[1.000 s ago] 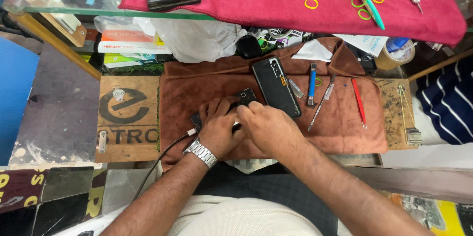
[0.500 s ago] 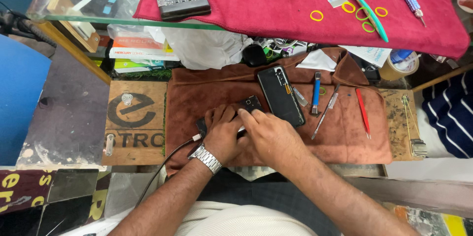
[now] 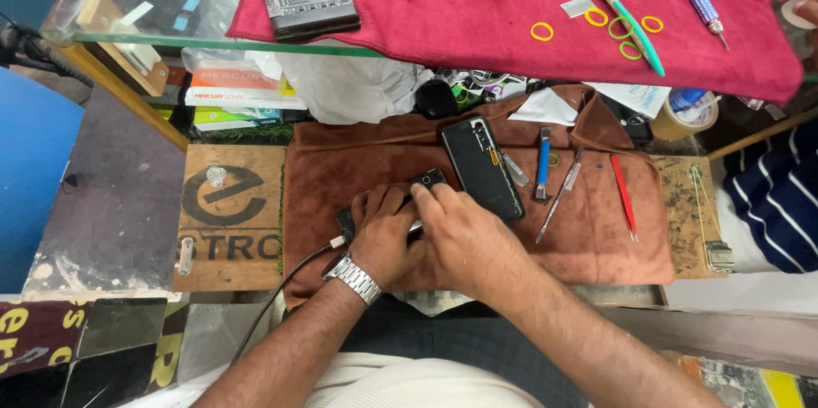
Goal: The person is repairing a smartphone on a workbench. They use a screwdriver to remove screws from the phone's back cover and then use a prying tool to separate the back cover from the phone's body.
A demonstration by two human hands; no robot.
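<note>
We see both hands meeting low on the brown cloth [image 3: 477, 238] that covers the workbench. The left hand [image 3: 383, 233], with a metal watch [image 3: 354, 278] on its wrist, comes in from below with the forearm angled up and to the right; its fingers are curled and held close together, pressing down on a small dark phone [image 3: 424, 181] that lies near the middle of the cloth. The right hand [image 3: 464, 238] reaches across from the lower right, palm down, its wrist crossing over the left hand's fingers. Its fingers are bent and bunched at the phone's upper edge; we cannot tell whether they pinch anything, since the hands hide most of the phone. Only the phone's top corner and a dark strip at its left end show. A dark cable [image 3: 281, 297] runs from that left end down off the cloth's lower left edge.

Just right of the hands, on the same cloth, lies a larger black phone [image 3: 481, 168], tilted. Further right on the cloth are a blue tool [image 3: 543, 161], a thin metal tool [image 3: 558, 199] and a red tool [image 3: 623, 197]. Above the cloth, a glass shelf carries a red towel [image 3: 477, 8].
</note>
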